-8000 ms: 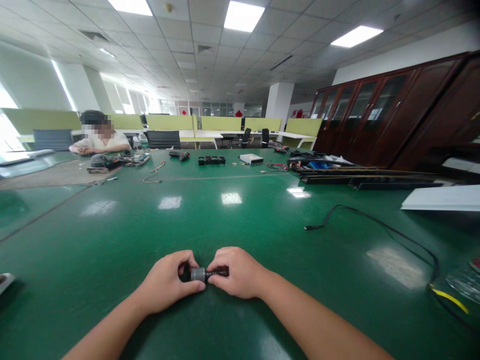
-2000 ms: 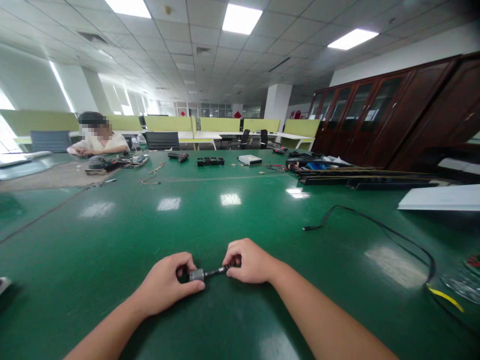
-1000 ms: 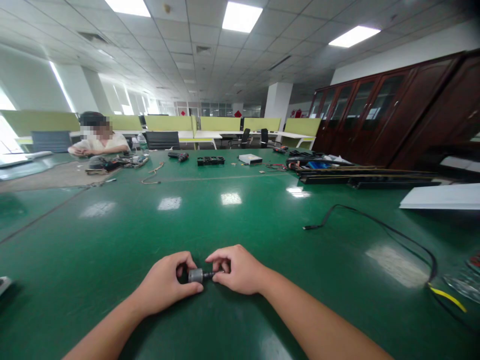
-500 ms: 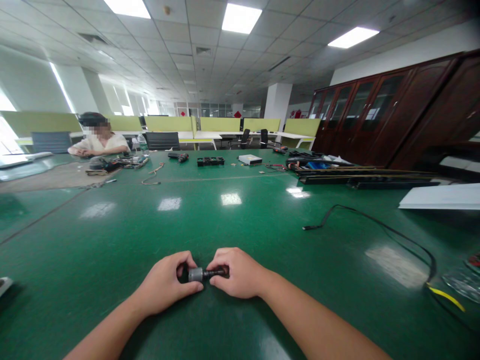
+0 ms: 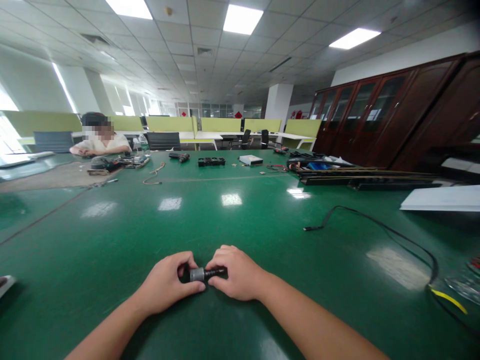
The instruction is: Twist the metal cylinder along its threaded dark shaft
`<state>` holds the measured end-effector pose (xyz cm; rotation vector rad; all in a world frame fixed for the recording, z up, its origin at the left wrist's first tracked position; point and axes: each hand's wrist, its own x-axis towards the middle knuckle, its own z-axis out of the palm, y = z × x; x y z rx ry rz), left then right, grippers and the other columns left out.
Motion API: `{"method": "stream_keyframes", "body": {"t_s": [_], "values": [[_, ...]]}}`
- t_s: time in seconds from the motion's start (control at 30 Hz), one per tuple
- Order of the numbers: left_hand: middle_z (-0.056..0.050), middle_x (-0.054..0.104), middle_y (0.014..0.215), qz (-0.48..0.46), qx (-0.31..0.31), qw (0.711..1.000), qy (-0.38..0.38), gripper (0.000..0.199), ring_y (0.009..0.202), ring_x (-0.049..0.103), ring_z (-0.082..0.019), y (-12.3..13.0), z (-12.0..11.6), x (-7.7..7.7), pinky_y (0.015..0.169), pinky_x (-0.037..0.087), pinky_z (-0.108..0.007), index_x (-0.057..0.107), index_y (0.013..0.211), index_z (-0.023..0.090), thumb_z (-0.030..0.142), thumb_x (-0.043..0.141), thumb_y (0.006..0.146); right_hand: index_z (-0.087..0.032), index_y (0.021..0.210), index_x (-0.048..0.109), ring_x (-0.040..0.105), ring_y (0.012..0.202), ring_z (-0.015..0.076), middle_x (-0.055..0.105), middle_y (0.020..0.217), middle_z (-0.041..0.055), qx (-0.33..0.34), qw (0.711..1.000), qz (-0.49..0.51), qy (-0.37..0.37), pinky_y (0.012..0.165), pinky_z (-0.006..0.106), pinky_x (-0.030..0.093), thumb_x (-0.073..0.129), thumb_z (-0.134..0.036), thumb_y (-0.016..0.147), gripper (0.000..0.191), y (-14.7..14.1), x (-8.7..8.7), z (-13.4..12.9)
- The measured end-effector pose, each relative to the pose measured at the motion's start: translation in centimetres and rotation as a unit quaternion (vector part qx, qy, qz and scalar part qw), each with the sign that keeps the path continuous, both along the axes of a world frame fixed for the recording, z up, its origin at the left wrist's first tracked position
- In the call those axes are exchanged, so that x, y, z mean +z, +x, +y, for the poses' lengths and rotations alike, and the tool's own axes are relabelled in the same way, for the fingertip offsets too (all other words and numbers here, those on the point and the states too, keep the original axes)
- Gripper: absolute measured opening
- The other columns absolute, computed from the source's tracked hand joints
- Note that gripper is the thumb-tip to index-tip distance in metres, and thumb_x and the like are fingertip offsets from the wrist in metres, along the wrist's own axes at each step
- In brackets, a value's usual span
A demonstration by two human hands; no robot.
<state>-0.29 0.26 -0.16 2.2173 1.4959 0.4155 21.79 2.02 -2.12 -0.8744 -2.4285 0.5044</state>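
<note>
Gripping shaft (image 5: 214, 273), apparently: right hand (image 5: 237, 272) curled

The tool, a short grey cylinder (image 5: 197, 274) with a thin dark shaft (image 5: 214, 273) joined to its right end, lies nearly level, the shaft tilting slightly up to the right in view. The cylinder sits between the left hand's (image 5: 168, 280) thumb and fingers, its far end in shadow. The shaft, ringed near the cylinder, runs into the right hand's (image 5: 234, 272) curl, which partly hides it.
</note>
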Motion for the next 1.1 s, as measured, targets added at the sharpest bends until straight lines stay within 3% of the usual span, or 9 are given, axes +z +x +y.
{"method": "stream_keyframes", "body": {"t_s": [0.3,1.1], "values": [[0.003,0.062,0.075,-0.008,0.001,1.000,-0.004,0.031,0.070,0.052,-0.016,0.07,-0.05,0.08,0.062,0.034,-0.024,0.061,0.079,0.021,0.050,0.069,0.073,-0.021,0.103,0.073,0.058,0.089,0.0195,0.070,0.091,0.0051,0.014,1.000,-0.014,0.018,0.081,0.032,0.041,0.066,-0.028,0.086,0.020,-0.09,-0.27,0.08],[0.003,0.062,0.076,-0.004,-0.001,1.000,-0.009,0.031,0.071,0.053,-0.017,0.11,-0.08,0.19,0.062,0.034,-0.024,0.062,0.079,0.021,0.050,0.069,0.074,-0.019,0.093,0.074,0.060,0.080,0.0187,0.070,0.081,0.0040,0.028,0.999,-0.005,0.030,0.076,0.030,0.043,0.066,-0.023,0.080,0.016,0.42,0.15,0.23]]}}
